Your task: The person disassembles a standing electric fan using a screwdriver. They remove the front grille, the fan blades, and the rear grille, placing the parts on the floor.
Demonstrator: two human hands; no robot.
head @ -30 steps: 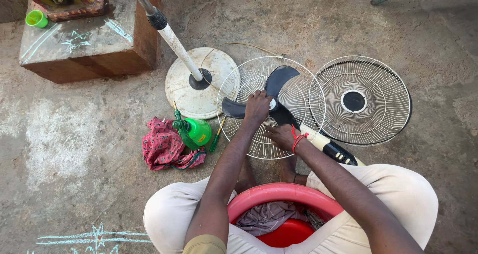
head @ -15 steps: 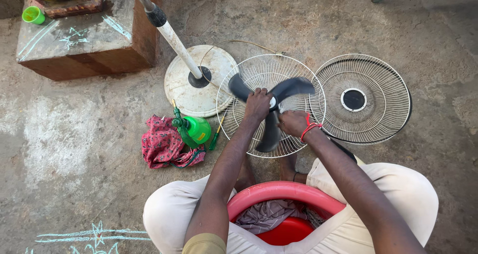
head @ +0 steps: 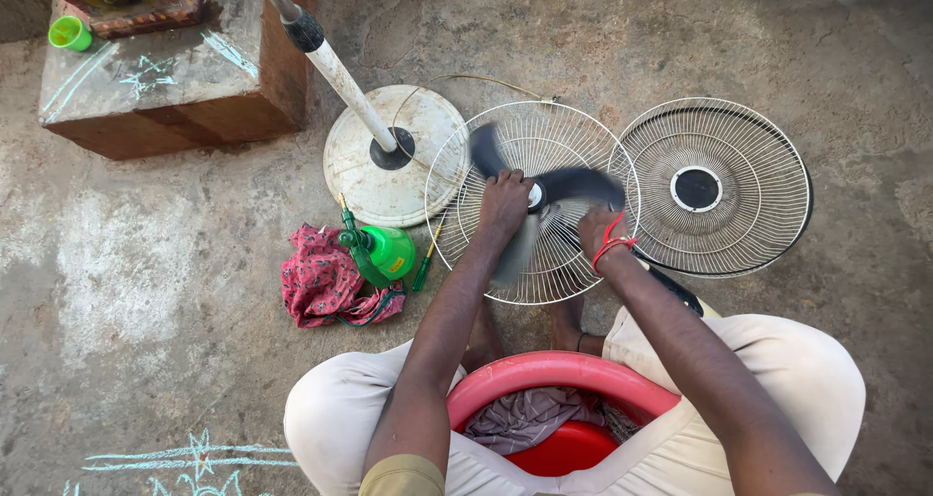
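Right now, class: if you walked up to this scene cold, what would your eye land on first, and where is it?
First, the dark fan blade, blurred at centre, with the left hand and right hand on it over a wire grille. A second grille lies to its right. A green spray bottle stands on the floor left, beside a pink cloth.

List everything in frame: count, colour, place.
fan blade: 1, dark, blurred, over centre grille
wire fan grilles: 2, pale metal, centre and right
fan base with pole: 1, white, left of grilles
spray bottle: 1, green, beside base
cloth: 1, pink patterned, floor left
screwdriver: 1, green handle
basin: 1, red, between knees
block: 1, brick-edged, upper left
cup: 1, green
left hand: on blade hub
right hand: at blade, red thread on wrist
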